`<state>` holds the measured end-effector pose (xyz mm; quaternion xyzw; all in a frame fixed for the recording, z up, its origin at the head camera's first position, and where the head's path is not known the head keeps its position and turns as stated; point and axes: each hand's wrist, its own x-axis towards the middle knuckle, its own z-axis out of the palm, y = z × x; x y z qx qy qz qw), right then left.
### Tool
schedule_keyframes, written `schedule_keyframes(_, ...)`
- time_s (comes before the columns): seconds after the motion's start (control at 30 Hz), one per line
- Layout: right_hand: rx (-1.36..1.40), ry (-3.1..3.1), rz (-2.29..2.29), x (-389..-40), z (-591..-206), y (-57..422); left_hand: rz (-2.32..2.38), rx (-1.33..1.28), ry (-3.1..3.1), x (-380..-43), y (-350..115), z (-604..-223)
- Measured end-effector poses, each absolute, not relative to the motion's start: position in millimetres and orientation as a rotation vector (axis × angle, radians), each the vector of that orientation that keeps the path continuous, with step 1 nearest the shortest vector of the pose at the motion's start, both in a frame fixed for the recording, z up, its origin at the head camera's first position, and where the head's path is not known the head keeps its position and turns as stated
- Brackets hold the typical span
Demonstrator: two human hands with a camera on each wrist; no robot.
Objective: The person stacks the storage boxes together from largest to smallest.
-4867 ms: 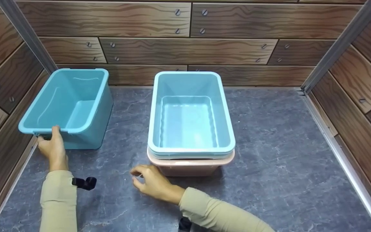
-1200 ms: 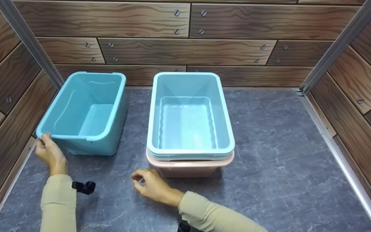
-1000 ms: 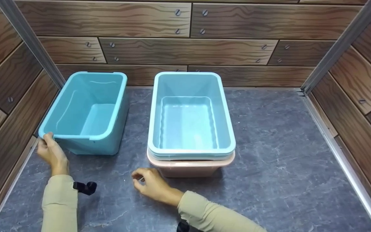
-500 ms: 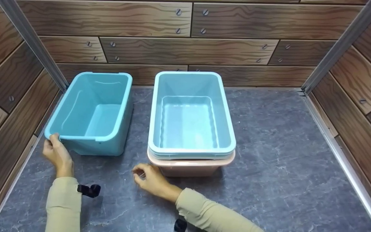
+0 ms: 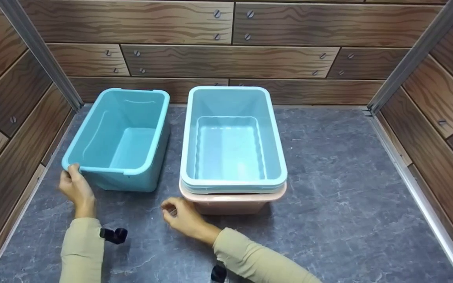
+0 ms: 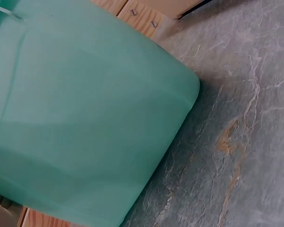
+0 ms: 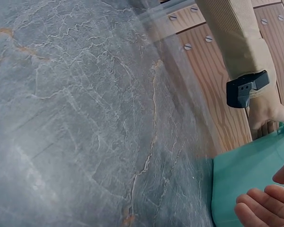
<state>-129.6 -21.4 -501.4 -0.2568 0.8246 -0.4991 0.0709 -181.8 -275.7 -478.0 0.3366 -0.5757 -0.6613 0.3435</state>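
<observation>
A teal plastic bin [image 5: 132, 181] stands at the left on the grey marbled surface. My left hand [image 5: 78, 190] grips its rim at the near left corner, thumb over the top. The bin's outer wall [image 6: 85, 104] fills much of the left wrist view. To its right is a stack: light blue bins [image 5: 232, 183] nested in a pink bin [image 5: 230, 206]. A narrow gap separates teal bin and stack. In front of the pink bin's left corner, my right hand [image 5: 187, 218] hangs loosely curled, holding nothing; its fingers [image 7: 265, 208] show in the right wrist view.
Wood-patterned walls [image 5: 230, 61] with metal corner posts close off the back and both sides. The marbled surface [image 5: 340, 177] extends right of the stack to a metal edge strip [image 5: 419, 196]. A black wrist mount [image 5: 114, 236] juts from the left sleeve.
The teal bin has slid right, closer to the stack. My left hand has shifted from mid-rim to the near left corner and moved right with the bin. The right hand has barely moved.
</observation>
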Motion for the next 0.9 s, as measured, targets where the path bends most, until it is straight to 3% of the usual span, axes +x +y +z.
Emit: schedule_keyframes(0.9, -0.621, 2.494, -1.592, -132.2, -502.0, -30.5, -1.815, 0.864, -1.432, -183.9, -280.5, -478.8)
